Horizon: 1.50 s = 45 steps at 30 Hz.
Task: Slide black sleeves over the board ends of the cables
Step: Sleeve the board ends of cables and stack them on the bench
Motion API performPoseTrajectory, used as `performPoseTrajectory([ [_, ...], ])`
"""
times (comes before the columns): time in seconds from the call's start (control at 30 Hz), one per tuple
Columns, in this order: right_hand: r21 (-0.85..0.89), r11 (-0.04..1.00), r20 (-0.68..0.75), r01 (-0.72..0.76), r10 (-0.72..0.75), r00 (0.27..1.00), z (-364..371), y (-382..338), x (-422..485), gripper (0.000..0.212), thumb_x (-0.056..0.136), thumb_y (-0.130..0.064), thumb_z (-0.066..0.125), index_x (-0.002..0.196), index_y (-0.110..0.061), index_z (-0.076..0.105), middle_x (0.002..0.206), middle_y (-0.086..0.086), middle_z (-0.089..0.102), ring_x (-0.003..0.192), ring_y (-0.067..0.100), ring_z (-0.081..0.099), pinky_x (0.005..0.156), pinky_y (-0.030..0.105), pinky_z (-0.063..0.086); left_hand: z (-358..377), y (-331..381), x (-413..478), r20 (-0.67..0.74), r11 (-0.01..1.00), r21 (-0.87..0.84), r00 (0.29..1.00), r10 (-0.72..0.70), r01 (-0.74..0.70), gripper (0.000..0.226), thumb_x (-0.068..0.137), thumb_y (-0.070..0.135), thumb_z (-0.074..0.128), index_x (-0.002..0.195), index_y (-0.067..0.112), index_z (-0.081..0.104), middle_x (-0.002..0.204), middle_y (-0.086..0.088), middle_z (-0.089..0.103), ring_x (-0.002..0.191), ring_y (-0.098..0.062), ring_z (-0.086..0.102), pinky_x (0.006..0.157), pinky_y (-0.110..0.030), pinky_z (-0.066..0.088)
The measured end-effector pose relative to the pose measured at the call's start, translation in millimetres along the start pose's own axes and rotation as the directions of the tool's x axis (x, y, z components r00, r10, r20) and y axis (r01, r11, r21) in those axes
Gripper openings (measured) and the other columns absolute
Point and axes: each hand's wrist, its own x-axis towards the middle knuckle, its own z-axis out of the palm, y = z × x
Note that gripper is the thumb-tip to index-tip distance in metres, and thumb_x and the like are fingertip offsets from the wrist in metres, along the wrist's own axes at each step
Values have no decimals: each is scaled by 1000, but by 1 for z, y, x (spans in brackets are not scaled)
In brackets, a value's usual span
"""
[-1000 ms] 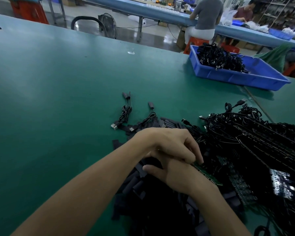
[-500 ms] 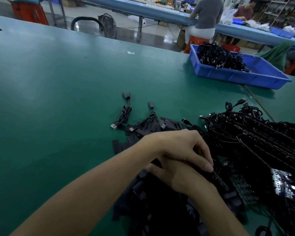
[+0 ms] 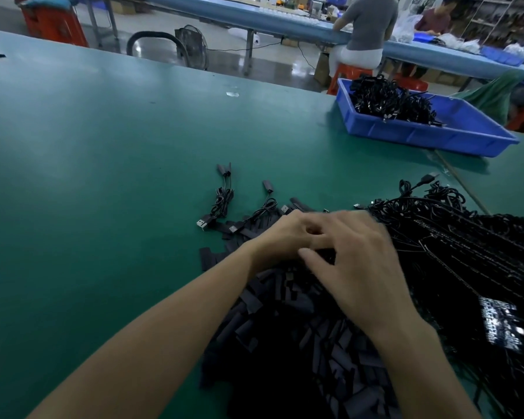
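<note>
Fingers (image 3: 307,254) of the left hand (image 3: 282,237) and right hand (image 3: 357,261) meet, curled and blurred; what they grasp cannot be told. Below, toward 6 o'clock, lie the black sleeves (image 3: 285,328): short, flat, matt tubes heaped loose on the green worktop (image 3: 103,176). Tangled black cables (image 3: 466,243) lie at 3 o'clock, coiled sleeved cables (image 3: 221,201) at 11, and a blue tray (image 3: 421,136) at 1.

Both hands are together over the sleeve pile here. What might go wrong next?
1. The left hand and right hand meet, blurred, hiding what is between them; a sleeve could go on crooked unseen.
2. The cable tangle touches the sleeve pile; pulling one cable free may drag others and scatter sleeves onto the sleeved cables.
</note>
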Motion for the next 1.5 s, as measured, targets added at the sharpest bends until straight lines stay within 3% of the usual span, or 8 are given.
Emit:
performPoseTrajectory([
  [0.07,-111,989,106,-99,111,988,-1,12,4,57,82,-27,74,135,-32,54,122,-6,61,116,21,53,94,38,41,0,-4,-6,17,975,-209,998,-68,70,24,91,21,74,93,-2,71,79,-18,70,72,-22,62,67,-32,54],
  [0.17,-31,950,307,-311,305,901,0,27,3,38,92,-31,66,129,-34,58,113,-6,65,103,22,63,82,40,52,-6,-10,-14,-71,961,-270,994,-88,66,14,88,25,77,95,15,72,75,4,74,66,-11,68,60,-24,55],
  [0.33,70,917,385,-394,339,858,0,37,-2,28,93,-37,67,119,-27,67,85,-8,58,72,16,61,74,45,56,-41,-37,-44,-638,911,362,765,86,199,9,97,23,62,102,22,70,98,7,70,91,-11,65,86,-33,55],
  [0.53,62,894,451,-443,371,812,-9,45,7,16,81,-33,75,76,-40,62,63,1,67,63,22,65,69,45,59,-36,-53,-59,-519,783,515,854,-40,350,43,103,33,50,142,14,50,141,-5,55,131,-25,47,111,-38,38],
  [0.73,80,885,501,-459,362,786,-7,49,5,8,79,-30,74,79,-34,67,54,1,66,45,10,56,57,37,54,-22,-46,-50,-521,820,512,851,61,254,32,102,34,51,126,15,62,114,-2,71,109,-23,61,94,-35,46],
  [1.1,91,895,517,-437,333,789,-2,51,6,5,80,-29,73,82,-31,68,59,0,64,50,16,54,58,38,53,-43,-33,0,-529,758,452,826,-196,470,30,93,33,65,87,4,69,92,-13,64,80,-33,61,72,-37,50],
  [1.33,93,896,516,-434,330,790,1,51,3,15,83,-29,70,98,-27,71,68,0,60,54,16,53,55,33,45,-38,-26,-8,-621,859,335,777,-107,386,23,93,30,62,91,12,77,96,-8,73,91,-29,68,86,-41,57],
  [1.5,137,891,458,-432,330,825,0,53,1,5,81,-36,75,79,-36,70,70,0,68,62,15,61,63,38,54,-57,-18,-17,-758,963,190,651,21,191,15,91,24,70,94,12,79,71,14,68,67,-5,64,69,-12,50],
])
